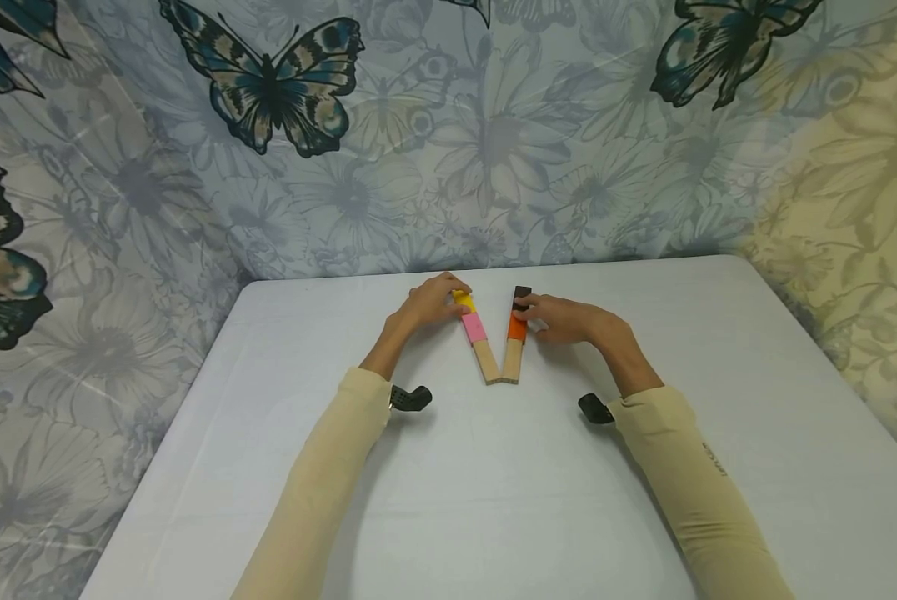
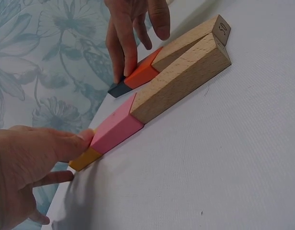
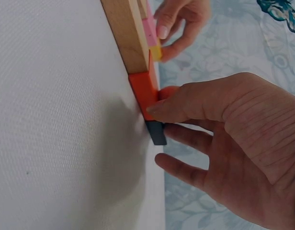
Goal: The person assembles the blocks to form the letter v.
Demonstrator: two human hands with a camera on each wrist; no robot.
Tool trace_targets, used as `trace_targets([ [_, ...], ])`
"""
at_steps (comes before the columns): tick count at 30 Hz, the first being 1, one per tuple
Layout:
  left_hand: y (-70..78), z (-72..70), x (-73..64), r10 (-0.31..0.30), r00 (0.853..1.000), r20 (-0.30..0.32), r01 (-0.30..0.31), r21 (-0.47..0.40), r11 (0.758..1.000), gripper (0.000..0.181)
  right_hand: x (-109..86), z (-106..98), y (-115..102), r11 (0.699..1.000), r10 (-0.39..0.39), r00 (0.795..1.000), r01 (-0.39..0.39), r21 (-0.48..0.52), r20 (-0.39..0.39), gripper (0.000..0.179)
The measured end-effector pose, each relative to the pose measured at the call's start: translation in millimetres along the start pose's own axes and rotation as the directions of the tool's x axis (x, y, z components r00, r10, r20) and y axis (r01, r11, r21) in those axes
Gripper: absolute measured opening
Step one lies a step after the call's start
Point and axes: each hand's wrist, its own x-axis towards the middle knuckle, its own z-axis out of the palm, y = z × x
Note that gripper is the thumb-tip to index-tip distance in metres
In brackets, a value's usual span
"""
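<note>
Two rows of blocks form a V on the table. The left row has a yellow block [image 1: 462,301], a pink block [image 1: 474,328] and a plain wooden block [image 1: 486,362]. A black block [image 1: 522,293], an orange block [image 1: 517,328] and another wooden block [image 1: 512,360] make up the right row. My left hand [image 1: 435,300] pinches the yellow block at the far end, thumb close to the pink joint. With thumb and index finger, my right hand [image 1: 561,318] holds the orange block beside the black one; its other fingers are spread, as the right wrist view shows.
A white cloth covers the table [image 1: 448,500], whose far edge lies just beyond the hands. Behind it hangs a backdrop [image 1: 493,167] with butterflies and flowers. Dark devices are worn on the left wrist [image 1: 411,398] and the right wrist [image 1: 595,408].
</note>
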Motion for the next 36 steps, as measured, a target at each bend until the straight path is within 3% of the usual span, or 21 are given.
trace_targets([
  [9,-1.0,1.9,-0.7,0.028,0.999,-0.018,-0.028,-0.007,1.000,0.053,-4.8,-3.1,1.6,1.000,-0.006,1.000,0.006,-0.009,-0.009,0.053],
  [36,1.2,2.0,-2.9,0.018,1.000,-0.021,-0.018,0.013,1.000,0.051,-4.6,-3.9,5.8,0.999,-0.023,0.997,0.021,-0.029,-0.070,0.044],
])
